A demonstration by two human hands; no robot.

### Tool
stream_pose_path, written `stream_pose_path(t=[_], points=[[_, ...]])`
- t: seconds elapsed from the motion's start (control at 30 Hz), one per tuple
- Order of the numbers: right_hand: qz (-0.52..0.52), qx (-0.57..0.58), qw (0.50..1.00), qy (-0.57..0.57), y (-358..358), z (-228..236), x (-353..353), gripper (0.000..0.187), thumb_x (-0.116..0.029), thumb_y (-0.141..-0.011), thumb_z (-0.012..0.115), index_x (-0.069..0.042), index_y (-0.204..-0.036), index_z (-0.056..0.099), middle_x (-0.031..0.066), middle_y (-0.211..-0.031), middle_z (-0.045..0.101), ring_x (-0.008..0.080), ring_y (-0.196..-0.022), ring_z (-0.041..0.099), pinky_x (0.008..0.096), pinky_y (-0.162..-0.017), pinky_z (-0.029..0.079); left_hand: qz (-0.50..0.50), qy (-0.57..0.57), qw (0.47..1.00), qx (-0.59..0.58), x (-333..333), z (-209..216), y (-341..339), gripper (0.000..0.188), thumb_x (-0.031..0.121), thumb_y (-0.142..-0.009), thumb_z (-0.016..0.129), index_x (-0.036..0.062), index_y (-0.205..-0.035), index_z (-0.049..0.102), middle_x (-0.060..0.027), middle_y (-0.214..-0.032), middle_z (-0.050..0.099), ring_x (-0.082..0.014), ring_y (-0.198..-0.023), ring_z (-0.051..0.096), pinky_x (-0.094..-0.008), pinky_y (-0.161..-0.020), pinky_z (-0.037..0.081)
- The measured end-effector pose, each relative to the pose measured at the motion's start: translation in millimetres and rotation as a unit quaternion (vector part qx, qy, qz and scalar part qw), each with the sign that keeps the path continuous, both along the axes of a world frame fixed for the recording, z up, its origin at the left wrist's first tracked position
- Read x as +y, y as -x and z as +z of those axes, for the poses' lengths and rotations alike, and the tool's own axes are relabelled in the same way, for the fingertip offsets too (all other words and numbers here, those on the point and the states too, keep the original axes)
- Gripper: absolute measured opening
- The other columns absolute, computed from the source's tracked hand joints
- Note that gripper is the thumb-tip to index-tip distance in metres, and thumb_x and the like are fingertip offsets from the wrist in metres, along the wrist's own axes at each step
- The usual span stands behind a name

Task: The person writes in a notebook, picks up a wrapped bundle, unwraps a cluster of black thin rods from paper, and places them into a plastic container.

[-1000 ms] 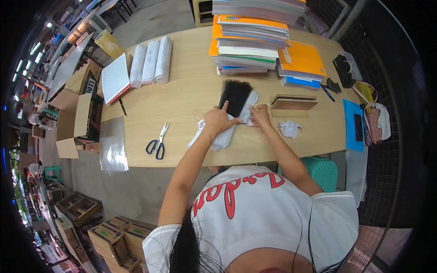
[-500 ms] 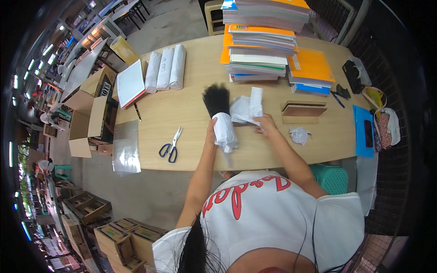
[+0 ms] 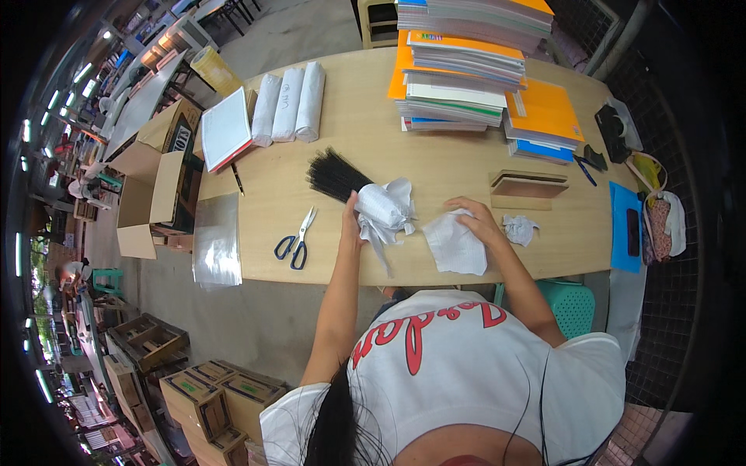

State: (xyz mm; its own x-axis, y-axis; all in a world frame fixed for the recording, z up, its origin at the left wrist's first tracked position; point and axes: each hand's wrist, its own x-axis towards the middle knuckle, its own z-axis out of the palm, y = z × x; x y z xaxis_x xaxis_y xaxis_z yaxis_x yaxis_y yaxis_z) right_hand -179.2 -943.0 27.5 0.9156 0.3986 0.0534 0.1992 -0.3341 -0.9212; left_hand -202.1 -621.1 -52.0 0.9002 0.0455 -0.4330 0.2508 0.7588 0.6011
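My left hand [image 3: 353, 225] gripping paper-wrapped bundle of black bristles [image 3: 365, 194], closed around white wrapping, bundle lying on wooden table [image 3: 435, 163] ahead of me. My right hand [image 3: 475, 223] pressing flat, fingers open, on loose white paper sheet [image 3: 454, 247]. Scissors [image 3: 295, 241] lying left of bundle. Crumpled paper [image 3: 519, 229] lying just right of right hand.

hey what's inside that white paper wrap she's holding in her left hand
A bundle of thin black sticks pokes out of the white paper wrap held by the left hand. Their covered ends cannot be seen.
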Motion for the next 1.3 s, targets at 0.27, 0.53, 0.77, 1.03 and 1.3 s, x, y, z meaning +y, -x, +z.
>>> stream_pose_path(t=[0.27,0.53,0.77,1.03,1.3], points=[[0.191,0.043,0.969,0.149,-15,-14,81,0.042,-0.028,-0.078,0.073,0.001,-0.102,0.055,0.0156,-0.078,0.066,0.0283,-0.076,0.066,0.0378,-0.068,0.05,-0.039,0.007,0.998,0.038,-2,9,-18,0.069,0.058,-0.083,0.061,0.0011,-0.121,0.055,-0.014,-0.115,0.061,-0.0283,-0.106,0.059,-0.0423,-0.094,0.047],[-0.086,0.041,0.994,0.046,14,-53,96,0.025,-0.008,-0.076,0.074,0.001,-0.093,0.058,0.0145,-0.079,0.067,0.0219,-0.072,0.065,0.0323,-0.065,0.051,-0.131,-0.229,0.957,0.119,13,19,-34,0.071,0.062,-0.08,0.063,0.002,-0.116,0.059,-0.0118,-0.109,0.063,-0.0222,-0.097,0.06,-0.0349,-0.083,0.047],[-0.133,-0.031,0.991,0.004,15,-70,46,0.018,-0.005,-0.076,0.072,0.0,-0.091,0.062,0.0141,-0.075,0.066,0.0231,-0.068,0.065,0.0325,-0.065,0.051,-0.085,-0.415,0.9,0.105,-3,33,-41,0.059,0.057,-0.068,0.076,0.0001,-0.084,0.068,-0.005,-0.072,0.064,-0.0122,-0.057,0.057,-0.0255,-0.052,0.042],[-0.173,0.086,0.98,-0.053,66,-64,-112,0.016,-0.014,-0.08,0.061,0.0,-0.087,0.059,0.0038,-0.08,0.06,0.0127,-0.077,0.056,0.0288,-0.071,0.045,-0.101,-0.399,0.903,0.124,-19,40,-51,0.061,0.06,-0.074,0.071,0.0032,-0.094,0.068,-0.0041,-0.085,0.066,-0.0137,-0.068,0.06,-0.0253,-0.059,0.045],[-0.189,0.05,0.979,0.057,101,1,-127,0.018,-0.017,-0.081,0.055,-0.002,-0.091,0.057,0.0124,-0.083,0.054,0.0181,-0.076,0.052,0.0306,-0.069,0.043,-0.096,-0.469,0.863,0.161,-18,18,-17,0.082,0.077,-0.074,0.058,-0.0043,-0.085,0.065,-0.0072,-0.061,0.057,-0.0136,-0.049,0.049,-0.0261,-0.045,0.037]])
